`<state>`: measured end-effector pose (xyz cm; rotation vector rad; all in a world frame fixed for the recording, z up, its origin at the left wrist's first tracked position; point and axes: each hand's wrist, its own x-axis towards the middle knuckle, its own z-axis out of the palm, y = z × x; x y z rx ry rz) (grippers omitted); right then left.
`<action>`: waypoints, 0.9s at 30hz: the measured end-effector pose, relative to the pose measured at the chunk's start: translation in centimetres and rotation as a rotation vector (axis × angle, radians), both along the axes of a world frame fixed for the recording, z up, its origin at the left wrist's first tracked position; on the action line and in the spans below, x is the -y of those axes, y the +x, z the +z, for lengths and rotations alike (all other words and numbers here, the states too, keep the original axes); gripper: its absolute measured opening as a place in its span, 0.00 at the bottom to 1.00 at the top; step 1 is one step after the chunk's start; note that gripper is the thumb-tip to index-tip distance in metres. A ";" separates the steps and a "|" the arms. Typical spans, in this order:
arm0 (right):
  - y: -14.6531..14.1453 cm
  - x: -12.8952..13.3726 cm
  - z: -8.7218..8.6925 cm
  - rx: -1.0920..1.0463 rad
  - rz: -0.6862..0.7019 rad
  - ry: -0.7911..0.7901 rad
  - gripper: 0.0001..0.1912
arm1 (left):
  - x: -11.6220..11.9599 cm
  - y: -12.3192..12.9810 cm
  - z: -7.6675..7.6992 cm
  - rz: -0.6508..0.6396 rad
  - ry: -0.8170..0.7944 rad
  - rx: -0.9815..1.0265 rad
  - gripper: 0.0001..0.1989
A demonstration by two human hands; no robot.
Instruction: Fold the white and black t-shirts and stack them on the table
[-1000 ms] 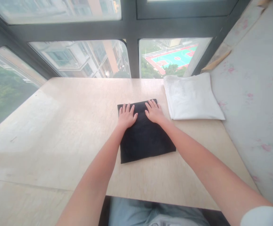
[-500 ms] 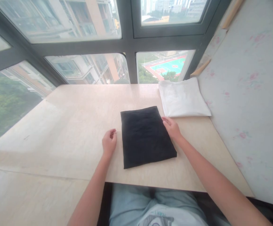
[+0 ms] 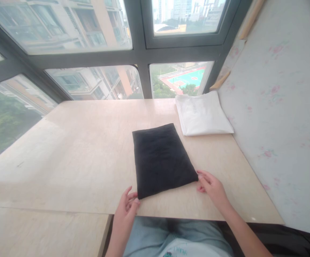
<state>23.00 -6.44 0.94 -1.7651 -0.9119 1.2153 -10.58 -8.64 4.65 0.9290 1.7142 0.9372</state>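
Observation:
A folded black cloth [image 3: 161, 160], roughly square, lies flat on the pale tabletop. Its kind of garment cannot be made out from the fold. At its near left corner is my left hand [image 3: 128, 205], thumb and fingers closed about the corner. My right hand [image 3: 211, 187] pinches the near right corner between thumb and fingertips, the other fingers curled below. Both near corners are partly covered by my fingertips.
A folded white cloth [image 3: 204, 114] rests at the back right, close to the flowered wall [image 3: 278, 125]. Grey window frames [image 3: 141, 53] stand along the far edge of the pale tabletop [image 3: 77, 153]. The table's front edge runs just before my lap.
Both hands have moved toward me along the sides of the black cloth to its near corners and closed on them. The view has shifted slightly.

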 end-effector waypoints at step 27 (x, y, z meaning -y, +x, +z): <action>-1.0 -0.2 1.7 -0.167 0.080 -0.053 0.16 | 0.2 2.1 1.2 0.097 -0.156 0.490 0.18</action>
